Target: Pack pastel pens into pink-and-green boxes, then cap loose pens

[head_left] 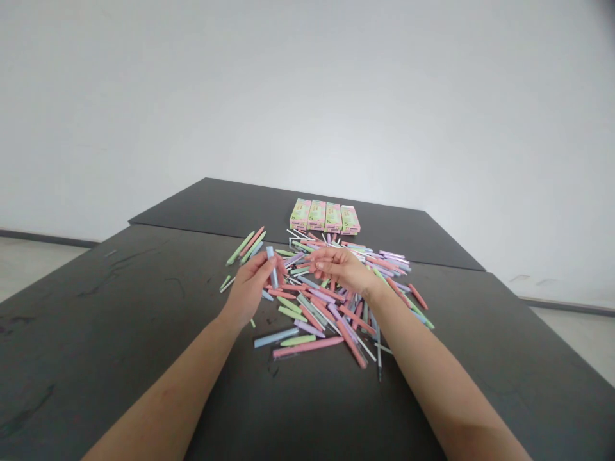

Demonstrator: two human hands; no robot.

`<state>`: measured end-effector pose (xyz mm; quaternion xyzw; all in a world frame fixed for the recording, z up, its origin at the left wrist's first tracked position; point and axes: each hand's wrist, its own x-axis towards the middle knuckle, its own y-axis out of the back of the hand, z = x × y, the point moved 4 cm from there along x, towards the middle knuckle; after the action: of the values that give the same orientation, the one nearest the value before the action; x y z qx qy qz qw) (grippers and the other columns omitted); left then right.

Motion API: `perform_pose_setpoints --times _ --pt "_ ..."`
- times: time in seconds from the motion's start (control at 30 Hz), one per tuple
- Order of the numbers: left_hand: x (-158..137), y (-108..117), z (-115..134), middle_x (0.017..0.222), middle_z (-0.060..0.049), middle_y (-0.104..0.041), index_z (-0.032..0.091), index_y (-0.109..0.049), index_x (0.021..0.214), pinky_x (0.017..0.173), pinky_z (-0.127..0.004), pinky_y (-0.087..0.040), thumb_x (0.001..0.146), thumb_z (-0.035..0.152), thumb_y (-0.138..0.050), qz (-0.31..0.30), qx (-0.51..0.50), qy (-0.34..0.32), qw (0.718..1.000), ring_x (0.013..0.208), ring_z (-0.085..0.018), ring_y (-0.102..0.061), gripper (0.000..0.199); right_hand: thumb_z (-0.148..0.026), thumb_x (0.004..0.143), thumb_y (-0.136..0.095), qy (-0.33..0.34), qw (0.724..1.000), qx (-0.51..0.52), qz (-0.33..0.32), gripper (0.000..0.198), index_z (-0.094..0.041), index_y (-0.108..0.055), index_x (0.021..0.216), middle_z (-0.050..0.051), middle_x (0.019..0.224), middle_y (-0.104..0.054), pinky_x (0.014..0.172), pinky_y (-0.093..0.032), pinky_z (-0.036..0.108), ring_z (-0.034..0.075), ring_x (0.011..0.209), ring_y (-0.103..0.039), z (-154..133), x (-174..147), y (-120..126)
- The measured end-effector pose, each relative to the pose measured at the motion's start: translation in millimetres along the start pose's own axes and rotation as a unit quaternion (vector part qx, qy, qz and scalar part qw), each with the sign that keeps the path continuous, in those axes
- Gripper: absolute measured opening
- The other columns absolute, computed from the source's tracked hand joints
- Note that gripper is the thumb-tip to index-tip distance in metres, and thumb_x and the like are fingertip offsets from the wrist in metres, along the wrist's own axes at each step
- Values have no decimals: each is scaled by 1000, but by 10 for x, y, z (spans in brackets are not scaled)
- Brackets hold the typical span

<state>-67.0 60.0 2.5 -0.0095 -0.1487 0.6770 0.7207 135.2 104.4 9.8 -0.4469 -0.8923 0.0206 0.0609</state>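
Note:
Between the thumb and fingers of my left hand a light blue pen barrel stands almost upright. My right hand hovers over the pile with thumb and fingertips pinched together; whatever is in them, if anything, is too small to name. Under and around both hands lies a heap of pen parts in pink, green, blue and purple, mixed with thin white refills. A pink pen lies along the heap's near side, beside a blue barrel and a short green piece.
Several pink-and-green boxes stand in a row behind the heap. A small group of pens, green, red and blue, lies at the heap's left. The dark table has a seam across it; a pale wall rises behind.

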Motion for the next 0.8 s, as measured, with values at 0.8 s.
perform_pose_setpoints --times 0.8 --pt "-39 -117 27 73 -1 -61 16 -63 82 60 -23 -42 88 40 -53 -80 182 36 979 64 -13 -53 27 -25 68 -68 -26 982 -50 182 22 -18 -56 85 0 70 -67 44 -43 19 12 56 -61 2 19 424"
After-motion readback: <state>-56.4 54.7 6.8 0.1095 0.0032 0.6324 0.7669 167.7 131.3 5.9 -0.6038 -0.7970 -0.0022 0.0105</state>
